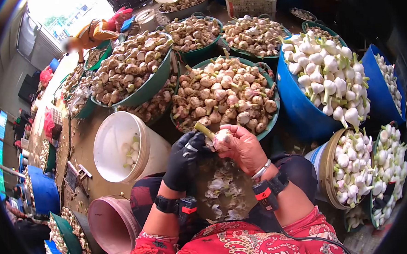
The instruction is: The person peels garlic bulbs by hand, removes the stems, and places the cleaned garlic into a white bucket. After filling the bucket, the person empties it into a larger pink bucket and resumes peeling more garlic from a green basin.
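Note:
My right hand [246, 150], bare with a bracelet at its wrist, is closed on a garlic bulb [221, 138] in front of my lap. The bulb's thick green stem [203, 129] points up and to the left. In a black glove, my left hand [183, 159] curls its fingers against the bulb's left side, with a whitish strip across them. Whether that strip is peel or tape cannot be made out. Loose garlic skins [223, 190] litter the floor between my knees. Just beyond my hands stands a green tub [276, 109] heaped with unpeeled garlic.
To my left are a white bucket [143, 162] with a few cleaned bulbs inside and a pinkish bucket [108, 224]. Cleaned white garlic fills a blue tub [294, 99] and a bucket [323, 166] at right. Another person [93, 35] bends over tubs at the far left.

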### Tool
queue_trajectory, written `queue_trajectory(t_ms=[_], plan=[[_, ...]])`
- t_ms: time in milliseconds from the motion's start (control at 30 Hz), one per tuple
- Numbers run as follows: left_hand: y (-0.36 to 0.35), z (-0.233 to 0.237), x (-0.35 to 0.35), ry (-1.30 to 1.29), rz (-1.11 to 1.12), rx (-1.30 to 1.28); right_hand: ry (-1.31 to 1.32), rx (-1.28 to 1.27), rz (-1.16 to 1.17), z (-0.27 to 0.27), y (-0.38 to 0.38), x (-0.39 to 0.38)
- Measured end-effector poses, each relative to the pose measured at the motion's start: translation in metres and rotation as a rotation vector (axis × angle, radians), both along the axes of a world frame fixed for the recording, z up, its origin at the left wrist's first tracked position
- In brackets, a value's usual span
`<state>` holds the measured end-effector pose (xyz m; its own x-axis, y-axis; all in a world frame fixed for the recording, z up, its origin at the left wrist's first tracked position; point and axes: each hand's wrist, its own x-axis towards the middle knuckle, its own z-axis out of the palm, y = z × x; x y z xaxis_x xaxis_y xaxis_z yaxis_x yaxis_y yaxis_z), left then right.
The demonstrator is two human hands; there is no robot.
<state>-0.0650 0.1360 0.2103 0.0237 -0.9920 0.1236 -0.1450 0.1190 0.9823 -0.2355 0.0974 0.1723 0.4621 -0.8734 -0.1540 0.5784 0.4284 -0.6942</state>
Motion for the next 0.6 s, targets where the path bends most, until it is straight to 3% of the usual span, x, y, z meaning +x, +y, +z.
queue_trajectory(t_ms=[33, 100, 233, 333, 400, 467, 500, 600], plan=[[0.000, 0.002, 0.000, -0.002, 0.017, -0.001, -0.002, -0.001, 0.017, -0.003, 0.000, 0.002], [-0.007, 0.006, -0.004, 0.464, 0.024, 0.387, 0.068, -0.060, 0.008, -0.009, -0.001, 0.004], [-0.006, -0.026, 0.013, 0.345, -0.004, 0.328, 0.050, 0.024, 0.021, -0.008, 0.004, 0.011], [-0.003, -0.026, 0.010, 0.394, 0.023, 0.294, -0.023, 0.080, 0.075, 0.002, 0.006, 0.012], [-0.006, -0.034, 0.007, 0.389, 0.050, 0.258, -0.049, 0.252, 0.105, -0.005, 0.003, 0.011], [-0.009, -0.049, 0.008, 0.133, 0.015, 0.130, -0.057, 0.401, 0.207, -0.008, -0.001, 0.008], [-0.009, -0.050, 0.007, 0.132, 0.015, 0.123, -0.058, 0.394, 0.207, -0.007, -0.003, 0.006], [-0.006, -0.047, 0.005, 0.465, -0.066, 0.252, -0.126, 0.508, 0.316, -0.005, -0.007, 0.000]])
